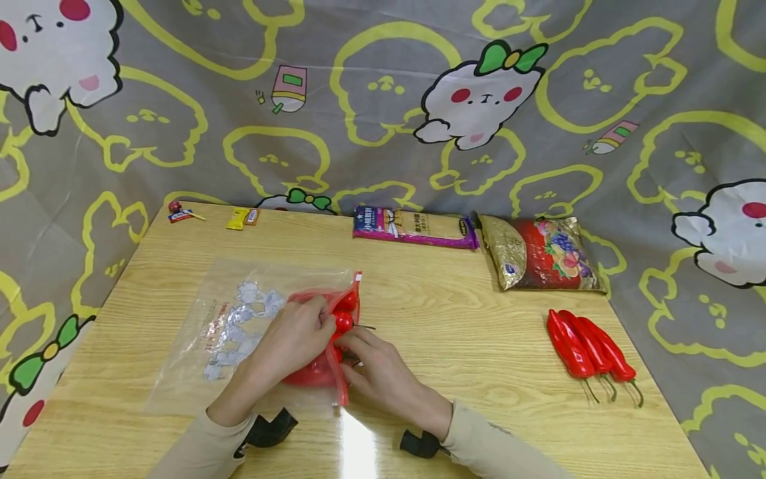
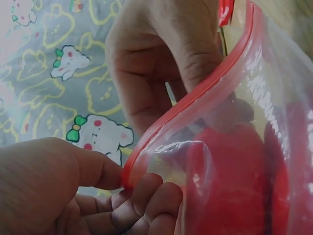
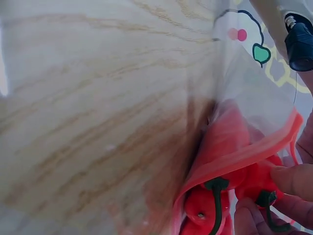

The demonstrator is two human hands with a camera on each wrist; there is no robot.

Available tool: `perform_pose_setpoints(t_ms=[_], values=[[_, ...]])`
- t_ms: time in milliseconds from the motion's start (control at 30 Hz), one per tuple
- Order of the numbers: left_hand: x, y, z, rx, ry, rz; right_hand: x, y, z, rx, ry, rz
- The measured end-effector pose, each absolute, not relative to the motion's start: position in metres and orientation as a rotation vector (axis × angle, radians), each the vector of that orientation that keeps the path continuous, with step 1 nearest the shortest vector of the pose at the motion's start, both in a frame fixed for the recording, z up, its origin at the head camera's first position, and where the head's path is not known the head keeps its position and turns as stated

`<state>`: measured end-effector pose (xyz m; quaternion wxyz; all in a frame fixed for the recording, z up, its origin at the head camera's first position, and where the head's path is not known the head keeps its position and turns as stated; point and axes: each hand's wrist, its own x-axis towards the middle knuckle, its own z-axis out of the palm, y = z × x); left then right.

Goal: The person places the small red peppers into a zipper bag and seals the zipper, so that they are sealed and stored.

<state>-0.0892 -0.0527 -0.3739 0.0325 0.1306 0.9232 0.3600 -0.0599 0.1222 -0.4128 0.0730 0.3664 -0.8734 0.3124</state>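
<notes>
Patterned grey cloth [image 1: 335, 100] backs a wood-grain table [image 1: 443, 299]. At 8 o'clock in the head view lies a clear zip bag [image 1: 239, 332], its mouth facing 3 o'clock, containing red peppers [image 3: 199, 205]. Left hand [image 1: 302, 332] pinches the red zip edge [image 1: 342, 391], presumably to keep the mouth parted; right hand [image 1: 383, 366] grasps one pepper [image 3: 257, 181] (stem outward) at that opening. Three loose peppers [image 1: 589, 346] lie at 4 o'clock, well apart, perhaps leaving both hands working room.
</notes>
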Motion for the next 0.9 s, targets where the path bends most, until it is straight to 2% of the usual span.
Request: perform_pose_setpoints(t_ms=[300,467,633,900], values=[[-0.089,-0.053,-0.376,0.398,2.847,1.088,-0.06,0.123,-0.415,1.086,-2.635,0.878],[-0.089,-0.052,-0.376,0.371,2.816,1.117,-0.059,0.14,-0.408,1.034,-2.648,0.924],[-0.089,-0.052,-0.376,0.352,2.817,1.154,-0.062,0.184,-0.401,0.855,-2.655,0.769],[-0.088,-0.052,-0.378,0.338,2.798,1.166,-0.069,0.292,-0.402,0.472,-2.648,0.356]])
